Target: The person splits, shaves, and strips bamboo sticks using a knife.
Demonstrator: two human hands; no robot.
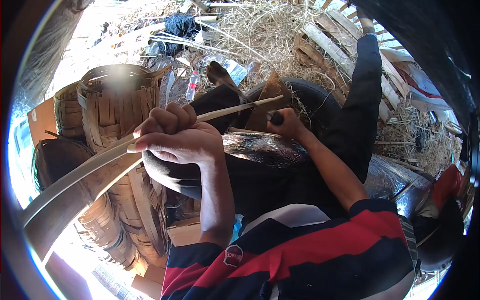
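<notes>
My left hand (182, 134) curls around a long pale strip (227, 111), thumb pressed along it, and my right hand (289, 124) grips the dark handle of a knife (275, 118). The strip slants across in front of me: one end runs out low on my left, the other reaches past the knife, over a brown board (273, 89) beside a black tyre (320, 95). Woven baskets (117, 112) stand on my left. Ahead, a plastic bottle (192, 86) lies on the ground near a heap of pale shavings (257, 37).

Tan strip (220, 113), red/blk-striped shirt (310, 252)
</notes>
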